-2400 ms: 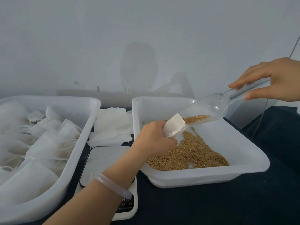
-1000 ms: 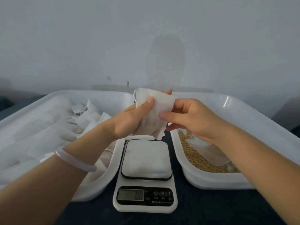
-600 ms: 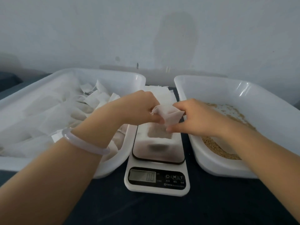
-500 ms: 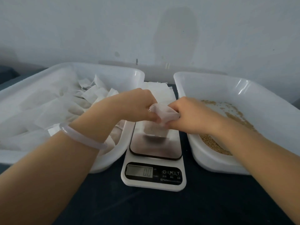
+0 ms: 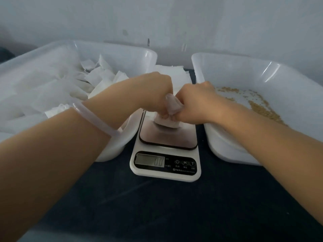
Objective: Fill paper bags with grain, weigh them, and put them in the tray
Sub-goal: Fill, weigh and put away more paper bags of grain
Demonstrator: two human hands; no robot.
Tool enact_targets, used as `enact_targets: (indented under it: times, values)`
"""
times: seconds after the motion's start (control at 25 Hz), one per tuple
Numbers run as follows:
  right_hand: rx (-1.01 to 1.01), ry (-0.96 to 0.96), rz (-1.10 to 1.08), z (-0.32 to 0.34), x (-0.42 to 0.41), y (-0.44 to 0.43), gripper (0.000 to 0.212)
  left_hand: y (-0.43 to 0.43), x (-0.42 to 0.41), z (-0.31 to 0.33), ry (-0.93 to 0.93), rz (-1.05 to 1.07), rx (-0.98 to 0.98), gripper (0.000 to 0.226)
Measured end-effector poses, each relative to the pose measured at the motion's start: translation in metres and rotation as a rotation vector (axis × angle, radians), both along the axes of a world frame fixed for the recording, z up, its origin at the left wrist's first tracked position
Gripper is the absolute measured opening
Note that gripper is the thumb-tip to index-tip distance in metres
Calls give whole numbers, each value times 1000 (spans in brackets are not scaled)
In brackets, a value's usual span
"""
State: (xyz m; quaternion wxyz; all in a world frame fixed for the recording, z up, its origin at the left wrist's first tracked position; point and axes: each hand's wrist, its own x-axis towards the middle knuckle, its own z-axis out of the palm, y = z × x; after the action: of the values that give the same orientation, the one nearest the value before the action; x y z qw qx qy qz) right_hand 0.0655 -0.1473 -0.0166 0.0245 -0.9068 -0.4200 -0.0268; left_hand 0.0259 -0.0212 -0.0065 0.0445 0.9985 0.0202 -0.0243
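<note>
A small white paper bag (image 5: pixel 172 106) sits bunched between both hands, its bottom resting on the platform of the white digital scale (image 5: pixel 166 138). My left hand (image 5: pixel 153 93) pinches the bag's top from the left. My right hand (image 5: pixel 195 102) pinches it from the right, knuckles almost touching the left hand. The scale's display (image 5: pixel 150 160) shows digits I cannot read. Brown grain (image 5: pixel 262 109) lies in the white tray on the right (image 5: pixel 227 67). The white tray on the left (image 5: pixel 122 55) holds several filled paper bags (image 5: pixel 97 75).
A stack of flat empty paper bags (image 5: pixel 173 72) lies behind the scale, between the two trays. Everything stands on a dark tabletop (image 5: pixel 157 206) against a pale wall. A clear bangle (image 5: pixel 94 119) circles my left wrist.
The scoop has left my right hand, which joined the left on the bag. Both hands brought the bag down from chest height onto the scale platform and bunched its top tighter.
</note>
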Motion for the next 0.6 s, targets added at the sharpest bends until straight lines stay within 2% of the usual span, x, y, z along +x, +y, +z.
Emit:
enact_targets:
  times: [0.4,0.56,0.6]
  values:
    - [43,58,-36,1,0,-4,40,4,-1,-2,34,-4,-88,32]
    - [55,103,4,5,0,-7,20,5,-2,-1,72,-60,-96,26]
    - [81,159,-2,6,3,-10,32,5,-4,0,74,-76,-119,23]
